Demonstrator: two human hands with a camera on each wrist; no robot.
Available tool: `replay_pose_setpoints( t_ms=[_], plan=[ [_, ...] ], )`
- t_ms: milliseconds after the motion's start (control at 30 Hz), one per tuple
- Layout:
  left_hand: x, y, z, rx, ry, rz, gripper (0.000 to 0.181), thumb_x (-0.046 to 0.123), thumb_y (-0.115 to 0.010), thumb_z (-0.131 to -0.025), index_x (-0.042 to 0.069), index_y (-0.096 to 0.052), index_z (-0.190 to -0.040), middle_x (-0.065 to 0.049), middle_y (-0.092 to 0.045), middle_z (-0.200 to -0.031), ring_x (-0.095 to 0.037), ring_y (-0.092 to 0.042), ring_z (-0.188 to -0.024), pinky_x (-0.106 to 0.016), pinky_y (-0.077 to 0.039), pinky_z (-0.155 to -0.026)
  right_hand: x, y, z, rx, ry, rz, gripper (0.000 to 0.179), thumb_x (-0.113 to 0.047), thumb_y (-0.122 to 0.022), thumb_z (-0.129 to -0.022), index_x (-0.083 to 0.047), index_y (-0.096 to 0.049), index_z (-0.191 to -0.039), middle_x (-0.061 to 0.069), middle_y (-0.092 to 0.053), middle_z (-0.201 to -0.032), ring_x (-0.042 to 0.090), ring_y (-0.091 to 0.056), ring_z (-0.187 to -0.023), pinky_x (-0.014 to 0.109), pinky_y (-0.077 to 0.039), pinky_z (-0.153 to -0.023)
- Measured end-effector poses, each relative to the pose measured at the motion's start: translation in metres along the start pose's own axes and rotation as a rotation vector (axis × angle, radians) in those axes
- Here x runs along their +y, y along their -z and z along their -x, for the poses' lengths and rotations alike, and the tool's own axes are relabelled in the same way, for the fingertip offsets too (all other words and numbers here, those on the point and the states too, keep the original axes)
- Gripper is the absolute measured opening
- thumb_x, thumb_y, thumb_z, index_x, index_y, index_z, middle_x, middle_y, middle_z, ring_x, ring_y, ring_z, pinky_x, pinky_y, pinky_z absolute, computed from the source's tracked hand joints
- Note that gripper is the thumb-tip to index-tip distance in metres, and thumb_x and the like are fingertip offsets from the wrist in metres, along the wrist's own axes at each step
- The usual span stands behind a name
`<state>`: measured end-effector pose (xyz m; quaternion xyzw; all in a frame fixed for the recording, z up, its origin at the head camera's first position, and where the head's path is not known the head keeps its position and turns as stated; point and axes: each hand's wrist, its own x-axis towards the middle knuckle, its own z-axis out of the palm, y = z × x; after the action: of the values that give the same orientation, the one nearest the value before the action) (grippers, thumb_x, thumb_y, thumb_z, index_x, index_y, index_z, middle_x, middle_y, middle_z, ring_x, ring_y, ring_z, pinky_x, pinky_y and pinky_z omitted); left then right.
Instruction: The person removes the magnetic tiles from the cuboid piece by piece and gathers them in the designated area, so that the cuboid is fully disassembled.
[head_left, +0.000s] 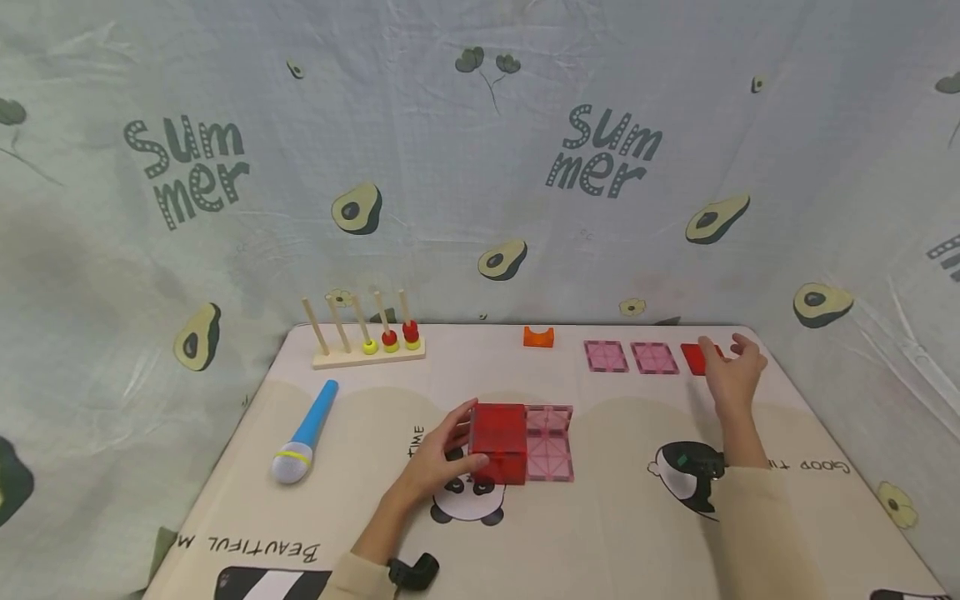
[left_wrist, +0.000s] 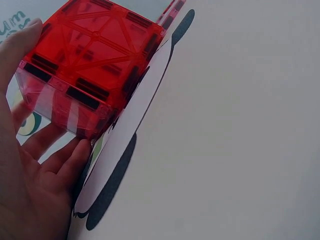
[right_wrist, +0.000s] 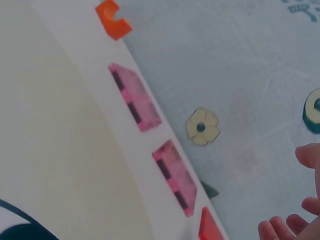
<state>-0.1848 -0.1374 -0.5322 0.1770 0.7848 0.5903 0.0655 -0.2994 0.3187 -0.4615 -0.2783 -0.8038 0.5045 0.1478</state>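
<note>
The left hand [head_left: 438,450] gripped the red box [head_left: 498,427]; squeezing too strongly could collapse it. The right hand [head_left: 735,379], fingers parted, empty, was by the red tile [head_left: 692,360], near the counter's [head_left: 622,533] far-right corner.

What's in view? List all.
Tile cube: 1, red and pink, mid-table
Attached tiles: 2, pink, cube's right
Loose tiles: 2, pink, back right
Red tile: 1, red, far right
Notched block: 1, orange, back centre
Peg stand: 1, tan, back left
Beads: several, red/yellow, on stand
Microphone: 1, blue/grey, left
Table: 1, pale, printed, beneath
Backdrop: 1, pale, behind
Wrist device: 1 clear, black, bottom
Sleeves: 2, beige, bottom
Left hand: 1, gripping cube
Right hand: 1, at red tile
</note>
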Motion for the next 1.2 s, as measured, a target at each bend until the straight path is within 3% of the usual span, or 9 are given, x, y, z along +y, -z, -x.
replay_pose_setpoints(
  t_ms=[333,567,800,867,1067,1200],
  plan=[
    [-0.001,-0.002,0.0,0.012,0.001,-0.014,0.083,0.036,-0.072,-0.087,0.025,-0.03,-0.158,-0.005,-0.047,-0.154,-0.029,-0.053,-0.137,-0.042,-0.05,-0.109,-0.015,0.002,0.036,-0.025,0.131,-0.021,0.071,-0.048,-0.056,-0.098,-0.018,-0.028,-0.156,0.007,-0.035,-0.155,0.025,-0.045,-0.134,0.032,-0.051,-0.107],
    [-0.001,-0.002,-0.001,0.006,-0.007,-0.013,0.082,0.034,-0.072,-0.088,0.023,-0.03,-0.158,-0.005,-0.048,-0.153,-0.029,-0.054,-0.136,-0.042,-0.05,-0.109,-0.025,-0.003,0.06,-0.059,0.228,-0.039,0.065,-0.043,-0.056,-0.1,-0.015,-0.033,-0.154,0.009,-0.04,-0.153,0.027,-0.045,-0.135,0.044,-0.047,-0.112],
    [-0.001,-0.001,-0.001,0.011,-0.003,-0.009,0.082,0.033,-0.072,-0.088,0.023,-0.03,-0.158,-0.004,-0.047,-0.154,-0.029,-0.054,-0.136,-0.042,-0.05,-0.109,-0.032,-0.014,0.083,-0.143,0.324,-0.076,0.063,-0.036,-0.059,-0.099,-0.012,-0.034,-0.152,0.011,-0.042,-0.151,0.03,-0.046,-0.134,0.047,-0.044,-0.115],
    [-0.001,-0.001,-0.001,0.01,-0.004,-0.006,0.082,0.033,-0.072,-0.088,0.023,-0.03,-0.158,-0.004,-0.048,-0.154,-0.029,-0.054,-0.136,-0.042,-0.051,-0.109,-0.032,-0.018,0.088,-0.172,0.35,-0.082,0.063,-0.035,-0.059,-0.099,-0.012,-0.035,-0.152,0.011,-0.043,-0.151,0.03,-0.047,-0.134,0.043,-0.045,-0.115],
    [-0.001,-0.001,0.0,0.004,-0.009,-0.002,0.082,0.033,-0.072,-0.088,0.023,-0.03,-0.158,-0.005,-0.048,-0.153,-0.029,-0.054,-0.136,-0.041,-0.051,-0.108,-0.03,-0.029,0.101,-0.273,0.451,-0.104,0.062,-0.029,-0.061,-0.099,-0.011,-0.036,-0.152,0.014,-0.045,-0.149,0.03,-0.05,-0.13,0.005,-0.044,-0.097],
    [0.001,-0.001,0.0,0.009,-0.006,-0.002,0.082,0.033,-0.072,-0.088,0.025,-0.03,-0.158,-0.004,-0.048,-0.153,-0.028,-0.054,-0.136,-0.04,-0.05,-0.109,-0.028,-0.036,0.107,-0.327,0.513,-0.127,0.061,-0.02,-0.063,-0.098,-0.009,-0.037,-0.151,0.015,-0.047,-0.146,0.03,-0.052,-0.128,0.005,-0.043,-0.098]
  ],
)
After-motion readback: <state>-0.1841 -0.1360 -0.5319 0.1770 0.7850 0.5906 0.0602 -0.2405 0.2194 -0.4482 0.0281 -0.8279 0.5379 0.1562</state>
